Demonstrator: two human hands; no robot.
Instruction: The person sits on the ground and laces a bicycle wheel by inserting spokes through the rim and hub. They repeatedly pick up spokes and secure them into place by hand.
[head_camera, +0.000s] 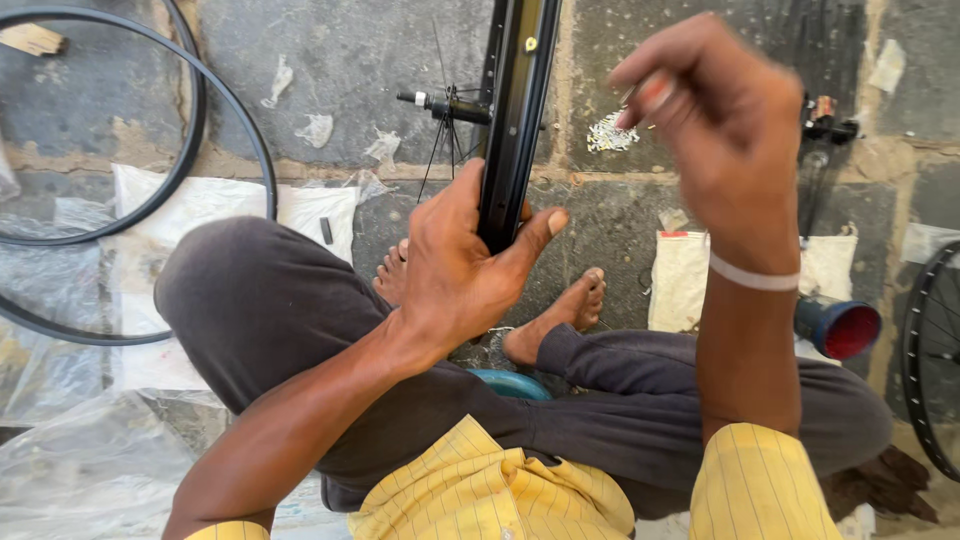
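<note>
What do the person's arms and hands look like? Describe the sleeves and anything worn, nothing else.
Both hands are bare, without gloves. The left hand has no ring or band showing. The right hand has a thin white band around the wrist. Both arms end in short yellow sleeves with fine dark stripes.

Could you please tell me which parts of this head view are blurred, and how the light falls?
In the head view, the raised right hand is motion-blurred; the left hand gripping the black rim is sharp; light is soft and even, without glare.
</note>
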